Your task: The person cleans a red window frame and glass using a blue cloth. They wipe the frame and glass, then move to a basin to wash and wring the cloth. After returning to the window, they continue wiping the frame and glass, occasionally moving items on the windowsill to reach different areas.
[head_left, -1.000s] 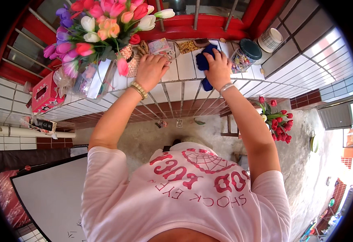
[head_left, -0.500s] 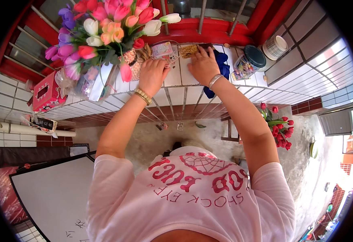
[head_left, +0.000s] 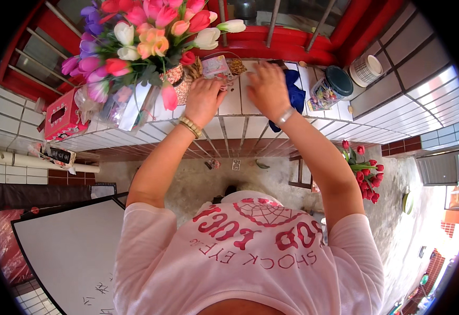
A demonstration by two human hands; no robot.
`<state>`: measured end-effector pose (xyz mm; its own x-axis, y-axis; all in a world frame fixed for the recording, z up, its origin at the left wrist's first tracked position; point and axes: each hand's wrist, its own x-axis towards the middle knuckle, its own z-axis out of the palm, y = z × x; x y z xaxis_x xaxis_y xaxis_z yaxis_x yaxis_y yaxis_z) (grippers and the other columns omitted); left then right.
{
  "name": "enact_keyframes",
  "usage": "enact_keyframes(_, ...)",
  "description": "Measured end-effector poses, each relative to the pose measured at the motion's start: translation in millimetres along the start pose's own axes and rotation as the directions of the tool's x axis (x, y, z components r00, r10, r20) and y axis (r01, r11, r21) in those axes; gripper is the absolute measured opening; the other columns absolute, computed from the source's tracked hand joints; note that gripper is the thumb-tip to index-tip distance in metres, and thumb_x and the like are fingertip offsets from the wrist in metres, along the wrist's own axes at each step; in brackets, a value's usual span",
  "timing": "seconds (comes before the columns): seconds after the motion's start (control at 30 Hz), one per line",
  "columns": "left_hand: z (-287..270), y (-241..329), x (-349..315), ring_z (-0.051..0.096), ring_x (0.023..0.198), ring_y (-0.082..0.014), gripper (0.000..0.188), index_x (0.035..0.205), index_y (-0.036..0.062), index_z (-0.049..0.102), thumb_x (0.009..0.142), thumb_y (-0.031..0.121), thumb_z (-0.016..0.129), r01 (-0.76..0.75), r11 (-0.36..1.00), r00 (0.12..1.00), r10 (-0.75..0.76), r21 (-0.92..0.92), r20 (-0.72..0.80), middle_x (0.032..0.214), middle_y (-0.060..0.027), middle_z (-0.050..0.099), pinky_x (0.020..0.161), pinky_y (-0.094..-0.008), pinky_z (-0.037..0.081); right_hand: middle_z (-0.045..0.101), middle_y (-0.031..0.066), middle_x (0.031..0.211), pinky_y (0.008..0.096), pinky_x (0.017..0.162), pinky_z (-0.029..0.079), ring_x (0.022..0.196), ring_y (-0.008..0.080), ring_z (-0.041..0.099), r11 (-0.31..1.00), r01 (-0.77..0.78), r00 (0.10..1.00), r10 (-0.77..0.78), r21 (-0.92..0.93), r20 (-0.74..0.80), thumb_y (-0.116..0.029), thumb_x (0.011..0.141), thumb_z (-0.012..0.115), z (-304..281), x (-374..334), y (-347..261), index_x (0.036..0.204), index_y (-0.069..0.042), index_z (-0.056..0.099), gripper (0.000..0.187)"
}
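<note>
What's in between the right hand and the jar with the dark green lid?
In the head view, a bunched dark blue cloth lies between the right hand and the jar.

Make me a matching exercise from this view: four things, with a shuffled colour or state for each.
Column one:
1. Left hand
2. Crumpled cloth
3. Lidded jar
4. Right hand

Column two:
A. Beside a silvery bracelet
B. Dark green top
C. Beside a beaded bracelet
D. Dark blue

Pairs: 1-C, 2-D, 3-B, 4-A.
</note>
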<state>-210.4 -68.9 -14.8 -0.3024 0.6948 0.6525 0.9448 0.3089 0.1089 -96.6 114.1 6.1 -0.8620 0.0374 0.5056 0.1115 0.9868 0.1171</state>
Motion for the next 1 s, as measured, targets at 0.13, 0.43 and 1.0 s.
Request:
enact_keyframes(0.13, 2.2, 0.4, -1.4, 0.059, 0.093, -0.028, 0.023, 0.102, 0.007, 0.061, 0.083, 0.019, 0.069, -0.002, 1.0, 1.0, 0.002, 0.005, -0.008, 0.094, -0.0079, 0.064, 0.092, -0.0421, 0.042, 0.052, 0.0124, 0.132, 0.0519, 0.102, 0.033, 0.127, 0.0347, 0.041, 0.962, -0.263, 0.963, 0.267, 0.077, -0.046, -0.034, 0.083, 0.066, -10.7, -50.1, 2.5, 0.12, -0.011, 0.06, 0.045)
enact_keyframes(0.43, -0.6, 3.2, 0.7, 0.059, 0.095, -0.0279, 0.03, 0.108, 0.0071, 0.062, 0.082, 0.021, 0.069, -0.018, 0.999, 0.999, 0.017, 0.034, 0.03, 0.1, -0.0076, 0.065, 0.093, -0.041, 0.042, 0.056, 0.0077, 0.125, 0.0458, 0.099, 0.036, 0.122, 0.0264, 0.046, 0.99, -0.043, 0.999, 0.045, 0.133, -0.011, -0.035, 0.085, 0.063, 11.7, -27.7, -12.9, 0.121, -0.015, 0.058, 0.042)
enact_keyframes(1.0, 3.7, 4.9, 2.9, 0.059, 0.092, -0.0244, 0.028, 0.097, 0.0084, 0.063, 0.082, 0.031, 0.068, -0.024, 0.992, 0.999, 0.02, 0.12, 0.035, 0.094, -0.0069, 0.064, 0.1, -0.0432, 0.037, 0.063, 0.0029, 0.096, 0.0419, 0.085, 0.042, 0.102, 0.027, 0.054, 0.988, -0.041, 0.999, 0.039, 0.149, 0.015, -0.023, 0.084, 0.063, 43.8, 58.6, 35.5, 0.098, -0.019, 0.073, 0.018)
